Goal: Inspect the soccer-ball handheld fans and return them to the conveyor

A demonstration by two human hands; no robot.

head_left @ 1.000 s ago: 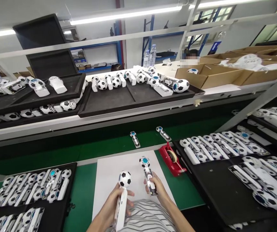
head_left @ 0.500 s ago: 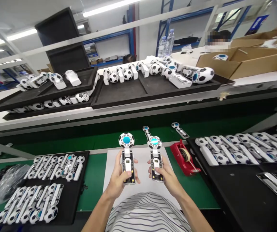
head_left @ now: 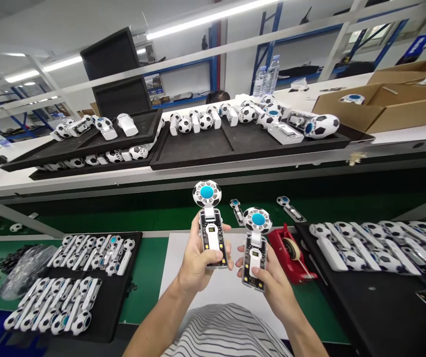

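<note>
Across the far side of your bench (head_left: 146, 277) runs a raised shelf (head_left: 235, 163) carrying long black trays (head_left: 198, 148) of soccer-ball fans, with open cardboard boxes (head_left: 402, 106) off to the right. Nearer you, a green belt (head_left: 123, 220) crosses the scene, and two loose fan parts (head_left: 290, 208) lie on it. On your right a big black tray (head_left: 365, 292) holds a row of white fans laid side by side; on your left two smaller trays (head_left: 104, 307) are packed with the same pieces. A white sheet (head_left: 227, 287) lies straight ahead of you, with a red tape dispenser (head_left: 290, 253) just beside its right edge.

Above that sheet you hold two unfinished fans upright, near each other but apart. Your left hand (head_left: 198, 260) is wrapped around the left fan (head_left: 213, 233), thumb pressed on its lower front. Your right hand (head_left: 272, 277) grips the right fan (head_left: 255, 250) the same way, slightly lower and closer to you. Each fan has a round head patterned in black and white like a soccer ball, with a bright blue disc at its centre, joined by a short white neck to a clear-edged handle. The handle fronts are open, showing a dark board with a white centre strip; the left one also shows a small display near the top.
</note>
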